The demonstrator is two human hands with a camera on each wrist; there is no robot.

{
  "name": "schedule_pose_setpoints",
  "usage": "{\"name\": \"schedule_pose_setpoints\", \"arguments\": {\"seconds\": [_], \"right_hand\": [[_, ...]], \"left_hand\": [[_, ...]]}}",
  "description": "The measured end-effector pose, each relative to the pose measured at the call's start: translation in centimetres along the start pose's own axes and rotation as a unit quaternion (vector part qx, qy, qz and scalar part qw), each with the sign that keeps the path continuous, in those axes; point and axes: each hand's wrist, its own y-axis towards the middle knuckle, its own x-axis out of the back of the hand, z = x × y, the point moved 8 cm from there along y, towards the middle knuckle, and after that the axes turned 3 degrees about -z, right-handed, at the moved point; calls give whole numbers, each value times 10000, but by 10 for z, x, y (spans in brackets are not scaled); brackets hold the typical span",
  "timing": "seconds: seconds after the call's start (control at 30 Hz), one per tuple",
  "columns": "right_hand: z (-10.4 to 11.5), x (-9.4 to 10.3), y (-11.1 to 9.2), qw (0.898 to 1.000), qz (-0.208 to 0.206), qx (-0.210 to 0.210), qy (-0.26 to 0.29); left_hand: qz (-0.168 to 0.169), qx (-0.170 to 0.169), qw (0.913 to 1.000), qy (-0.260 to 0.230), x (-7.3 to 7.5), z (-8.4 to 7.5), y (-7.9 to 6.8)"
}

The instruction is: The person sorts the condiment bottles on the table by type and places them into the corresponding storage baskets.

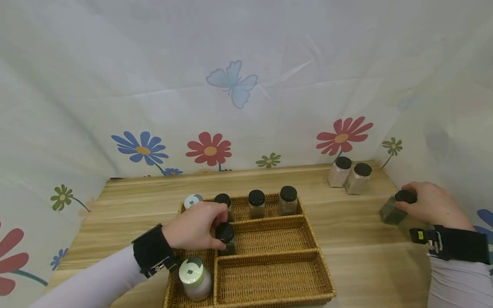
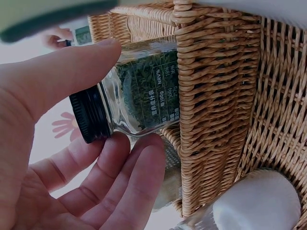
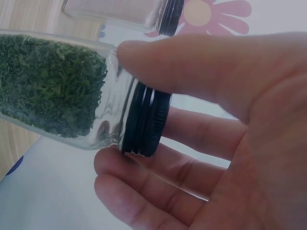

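Note:
My left hand (image 1: 194, 226) pinches a glass jar of dried green herbs (image 2: 144, 91) by its black lid and shoulder. That jar stands in the left end of the middle compartment of a wicker basket (image 1: 323, 271). Over on the right side of the table, my right hand (image 1: 439, 205) holds a second glass herb jar (image 3: 53, 86) near its black lid (image 3: 146, 120). In the head view this second jar leans slightly; whether its base touches the table I cannot tell.
Along the basket's back compartment stand several black-lidded jars (image 1: 288, 201). Its left compartment holds a jar with a pale green lid (image 1: 195, 278) and a white-lidded one (image 1: 192, 200). Two black-lidded jars with pale contents (image 1: 358, 179) stand at the table's back right, before a flowered curtain (image 1: 239, 119).

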Motion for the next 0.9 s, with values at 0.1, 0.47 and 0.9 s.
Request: {"name": "schedule_pose_setpoints", "arguments": {"seconds": [0.1,0.47,0.9], "right_hand": [[1,0,0,10000,-29,55,33],[2,2,0,9998,-95,145,81],[2,3,0,9998,-163,109,81]], "left_hand": [[-55,-26,10000,63,0,-1,-1],[-40,49,9999,79,1,-3,-7],[-441,-22,9990,-1,17,-16,-19]]}}
